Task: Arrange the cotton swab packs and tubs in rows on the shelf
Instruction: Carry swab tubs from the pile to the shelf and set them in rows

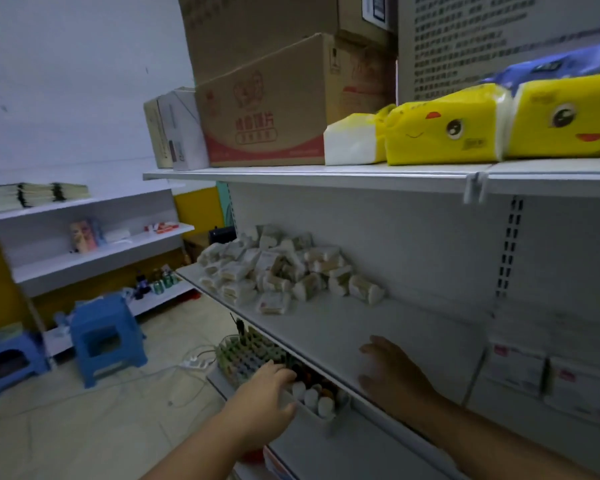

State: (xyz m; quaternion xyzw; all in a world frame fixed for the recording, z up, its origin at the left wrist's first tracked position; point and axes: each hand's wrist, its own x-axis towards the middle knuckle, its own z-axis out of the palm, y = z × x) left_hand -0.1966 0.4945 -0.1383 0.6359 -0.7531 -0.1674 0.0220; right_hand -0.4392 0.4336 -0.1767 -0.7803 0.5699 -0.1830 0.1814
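Note:
A loose heap of small cotton swab packs (278, 268) lies at the left end of the middle white shelf (329, 327). My right hand (392, 368) rests on the bare shelf surface, well to the right of the heap, with fingers spread and nothing in it. My left hand (267, 389) reaches under that shelf's front edge, fingers curled over the rim of a clear tray (312, 414) holding white-capped tubs (310, 396). Whether it grips the tray is unclear.
Yellow tissue packs (444, 133) and cardboard boxes (267, 109) fill the top shelf. White boxed goods (548, 372) stand at the lower right. A woven basket (243, 355), a power strip (196, 363) and blue stools (106, 337) occupy the floor to the left.

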